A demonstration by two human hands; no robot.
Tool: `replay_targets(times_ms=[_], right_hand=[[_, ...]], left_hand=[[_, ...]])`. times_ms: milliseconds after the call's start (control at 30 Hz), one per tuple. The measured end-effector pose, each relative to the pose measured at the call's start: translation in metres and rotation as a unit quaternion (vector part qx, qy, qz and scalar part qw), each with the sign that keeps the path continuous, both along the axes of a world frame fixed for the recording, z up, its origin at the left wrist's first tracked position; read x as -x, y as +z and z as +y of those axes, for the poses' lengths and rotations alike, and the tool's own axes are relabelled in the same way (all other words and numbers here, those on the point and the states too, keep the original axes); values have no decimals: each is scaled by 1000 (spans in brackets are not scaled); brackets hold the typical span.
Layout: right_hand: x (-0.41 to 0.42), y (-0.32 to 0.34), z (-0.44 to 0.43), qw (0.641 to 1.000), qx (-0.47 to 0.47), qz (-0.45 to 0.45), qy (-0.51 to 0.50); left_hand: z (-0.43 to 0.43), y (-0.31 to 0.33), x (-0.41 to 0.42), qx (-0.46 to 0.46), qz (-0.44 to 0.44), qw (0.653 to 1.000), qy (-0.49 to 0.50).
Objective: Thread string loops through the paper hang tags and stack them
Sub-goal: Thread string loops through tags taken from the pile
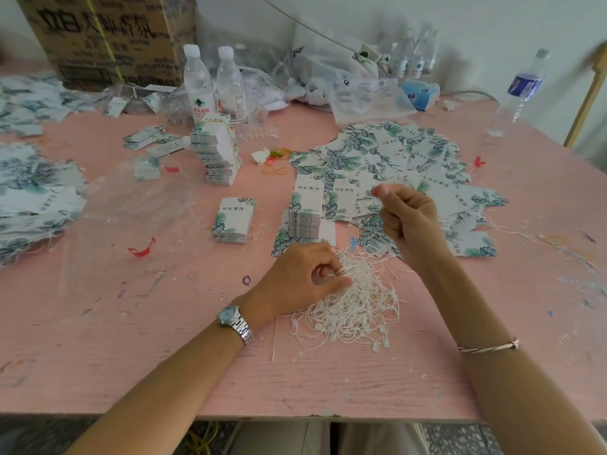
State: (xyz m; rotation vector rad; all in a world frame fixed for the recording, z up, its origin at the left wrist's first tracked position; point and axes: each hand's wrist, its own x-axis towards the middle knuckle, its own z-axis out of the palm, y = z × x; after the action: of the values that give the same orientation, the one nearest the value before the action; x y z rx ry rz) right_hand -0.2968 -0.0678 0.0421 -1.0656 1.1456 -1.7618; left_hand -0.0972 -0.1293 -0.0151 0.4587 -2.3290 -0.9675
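Task partway: left hand (305, 277) pinches into the string pile (356, 308) at 6 o'clock, right hand (407, 215) clamps one string (382, 207); stacks (303, 221) at 12 o'clock appear unthreaded, heap (394, 156) at 1 o'clock apparently strung.

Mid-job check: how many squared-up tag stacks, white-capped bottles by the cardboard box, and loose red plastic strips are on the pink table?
Squared-up tag stacks: 3
White-capped bottles: 2
Red plastic strips: 3
Total: 8
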Motion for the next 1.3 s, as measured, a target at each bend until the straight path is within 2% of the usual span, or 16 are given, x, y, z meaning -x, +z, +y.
replay_targets(times_ms=[167, 267, 600, 933, 1067, 1300], right_hand=[[14, 7, 4, 995, 24, -43, -85], [17, 9, 6, 993, 43, -56, -96], [22, 13, 8, 988, 65, -90, -110], [36, 18, 14, 980, 95, -116, -133], [31, 18, 14, 987, 94, -92, -95], [-9, 9, 8, 998, 42, -29, 43]], left_hand=[[-2, 1, 0, -33, -36, 998, -41], [-2, 1, 0, -34, -49, 998, -36], [-2, 0, -4, 42, -62, 997, 18], [-5, 2, -3, 88, -77, 993, -30], [-3, -2, -5, 123, -57, 991, 6], [1, 3, 0, 200, -20, 977, 77]])
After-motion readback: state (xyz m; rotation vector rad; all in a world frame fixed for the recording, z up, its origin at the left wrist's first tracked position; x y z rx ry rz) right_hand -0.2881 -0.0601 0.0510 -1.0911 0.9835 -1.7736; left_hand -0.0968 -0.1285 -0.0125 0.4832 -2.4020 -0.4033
